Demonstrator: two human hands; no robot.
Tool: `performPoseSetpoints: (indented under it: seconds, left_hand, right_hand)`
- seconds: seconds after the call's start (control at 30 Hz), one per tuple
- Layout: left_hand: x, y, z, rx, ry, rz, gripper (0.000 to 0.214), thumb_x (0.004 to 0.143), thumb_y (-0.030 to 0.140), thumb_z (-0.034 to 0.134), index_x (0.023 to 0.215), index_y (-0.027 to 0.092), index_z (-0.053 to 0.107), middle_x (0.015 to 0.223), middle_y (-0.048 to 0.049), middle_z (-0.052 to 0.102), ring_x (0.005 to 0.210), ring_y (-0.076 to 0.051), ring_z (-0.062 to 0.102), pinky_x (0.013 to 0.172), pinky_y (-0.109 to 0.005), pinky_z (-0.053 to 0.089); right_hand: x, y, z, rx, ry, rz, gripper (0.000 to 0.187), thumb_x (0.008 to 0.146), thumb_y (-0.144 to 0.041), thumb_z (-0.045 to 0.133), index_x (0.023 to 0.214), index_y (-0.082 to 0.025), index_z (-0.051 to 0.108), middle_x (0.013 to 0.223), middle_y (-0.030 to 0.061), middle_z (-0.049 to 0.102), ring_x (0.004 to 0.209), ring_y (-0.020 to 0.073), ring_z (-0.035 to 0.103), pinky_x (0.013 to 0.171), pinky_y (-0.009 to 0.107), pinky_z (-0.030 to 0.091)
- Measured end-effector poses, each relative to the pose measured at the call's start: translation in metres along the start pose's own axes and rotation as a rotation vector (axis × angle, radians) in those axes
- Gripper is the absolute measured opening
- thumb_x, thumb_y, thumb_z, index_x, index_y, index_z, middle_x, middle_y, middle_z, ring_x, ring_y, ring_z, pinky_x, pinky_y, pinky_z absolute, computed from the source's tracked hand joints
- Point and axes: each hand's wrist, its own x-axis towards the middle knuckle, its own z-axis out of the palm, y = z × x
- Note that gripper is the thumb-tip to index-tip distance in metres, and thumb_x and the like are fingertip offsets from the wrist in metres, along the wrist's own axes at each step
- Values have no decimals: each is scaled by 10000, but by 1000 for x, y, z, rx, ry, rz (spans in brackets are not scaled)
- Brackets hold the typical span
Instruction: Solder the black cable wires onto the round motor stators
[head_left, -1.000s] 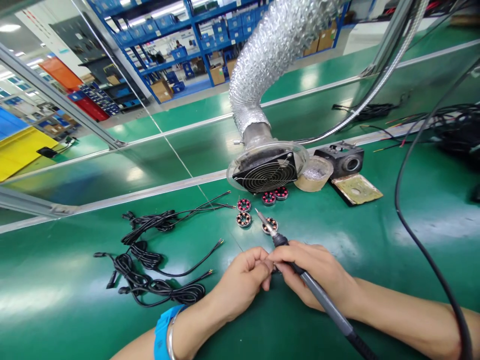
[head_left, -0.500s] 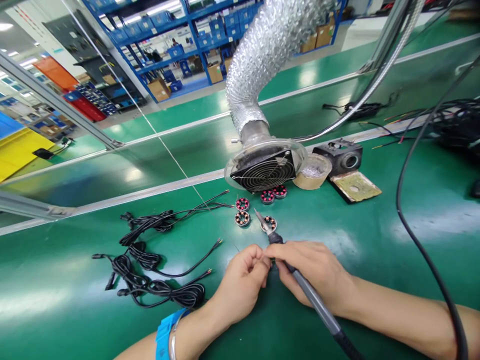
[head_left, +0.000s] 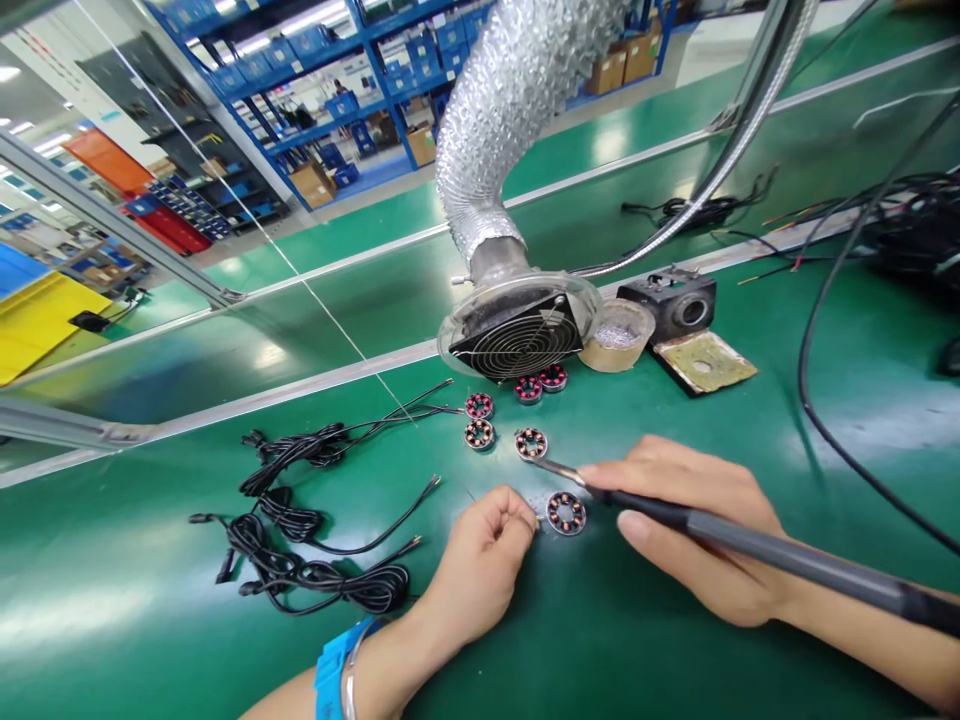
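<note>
My right hand [head_left: 697, 520] is closed around a soldering iron [head_left: 720, 530], whose metal tip points left, just above a copper-wound motor stator [head_left: 566, 513]. Fingertips of my left hand [head_left: 487, 540] are pinched together at that stator's left side. A thin strand, seemingly solder wire [head_left: 471, 494], sticks out behind the left hand; what lies between the fingertips is mostly hidden. Another copper-wound stator [head_left: 531, 444] lies just beyond the iron's tip. Farther left is a third copper-wound stator [head_left: 479, 433], with a red-wound stator [head_left: 479, 405] behind it.
A fume extractor [head_left: 521, 335] on a silver duct hangs over two more red stators [head_left: 540, 384]. Behind stand a tub [head_left: 616, 335] and a soldering iron holder [head_left: 679, 305] with a sponge tray [head_left: 705, 362]. Coiled black cables [head_left: 322, 550] lie left; the iron's cord [head_left: 817, 420] loops right.
My right hand has moved right and away from the left hand, swinging the iron flatter with its tip leftward. The nearest stator is now uncovered. My left hand stays nearly in place.
</note>
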Motion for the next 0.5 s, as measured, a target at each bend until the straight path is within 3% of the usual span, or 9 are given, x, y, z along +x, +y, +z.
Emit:
performPoseSetpoints:
  seconds: [0.13,0.5]
  left_hand:
    - [-2,3,1,22,9,10,163,871,270,470,727,195,469,523,103,322,470,-69,244,454,-199,200]
    - [-4,5,3,1,14,33,188,877,310,504,731,198,464,531,104,317,479,-74,224,458,-207,196]
  right_hand:
    - [-1,-2,-5,125,2,50,297,818,-97,523,1064,-189,663,714,-5,612,565,116,501,515,260,377]
    - [-1,-1,-4,195,-42,145,234,818,-110,515,973,-214,655,776,-27,655,612,101,540,570,230,396]
